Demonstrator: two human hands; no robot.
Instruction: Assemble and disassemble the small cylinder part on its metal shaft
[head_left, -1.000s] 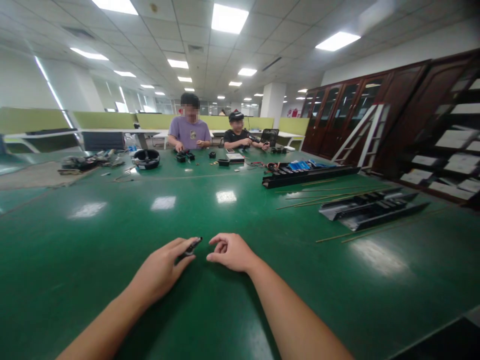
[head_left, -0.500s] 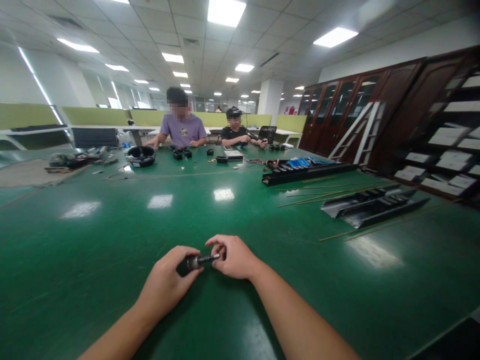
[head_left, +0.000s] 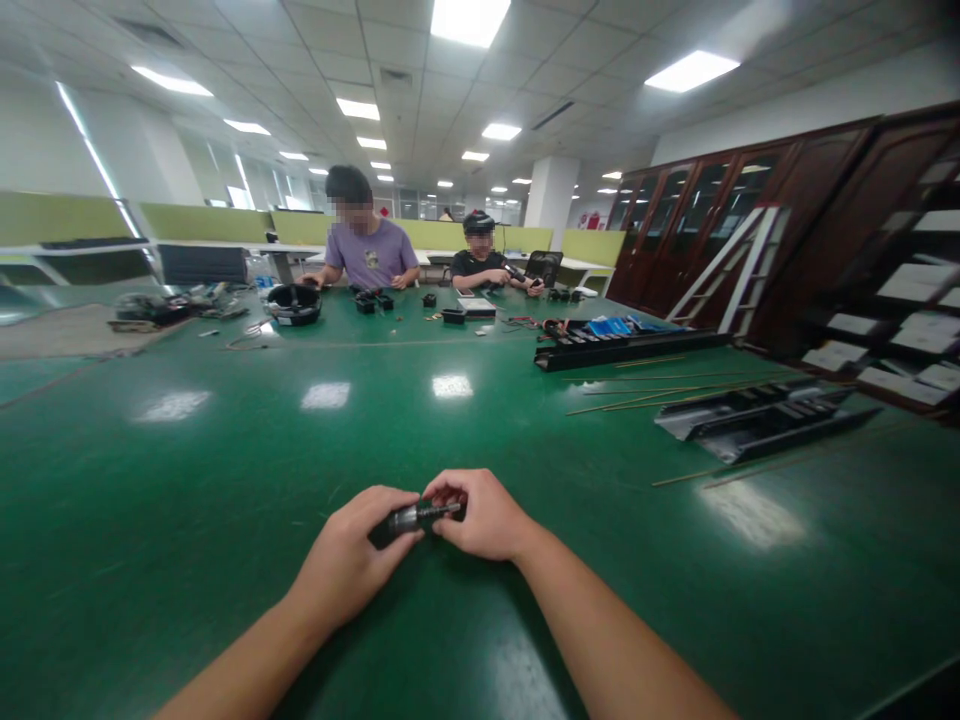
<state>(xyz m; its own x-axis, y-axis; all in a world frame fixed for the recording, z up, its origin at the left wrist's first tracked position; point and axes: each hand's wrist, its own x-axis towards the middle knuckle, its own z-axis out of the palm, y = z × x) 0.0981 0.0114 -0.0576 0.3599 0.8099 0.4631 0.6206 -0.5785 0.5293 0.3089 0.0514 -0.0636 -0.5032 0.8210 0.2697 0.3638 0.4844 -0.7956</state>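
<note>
Both my hands meet low over the green table (head_left: 225, 480), just in front of me. My left hand (head_left: 358, 555) is closed round the thicker dark end of a small metal cylindrical part (head_left: 414, 516). My right hand (head_left: 480, 513) pinches the thin shaft end of the same part with fingertips curled. The part lies roughly level between the two hands, a little above the tabletop.
Long black trays (head_left: 757, 420) and thin wooden sticks (head_left: 660, 392) lie at the right. Another black tray with blue items (head_left: 622, 342) is farther back. Two people sit at the far end with small parts and a black round object (head_left: 293, 302). Dark cabinets (head_left: 750, 230) line the right wall.
A second ago my left hand lay flat on the part and my right hand was apart from it. Now both hands grip the part, held close together.
</note>
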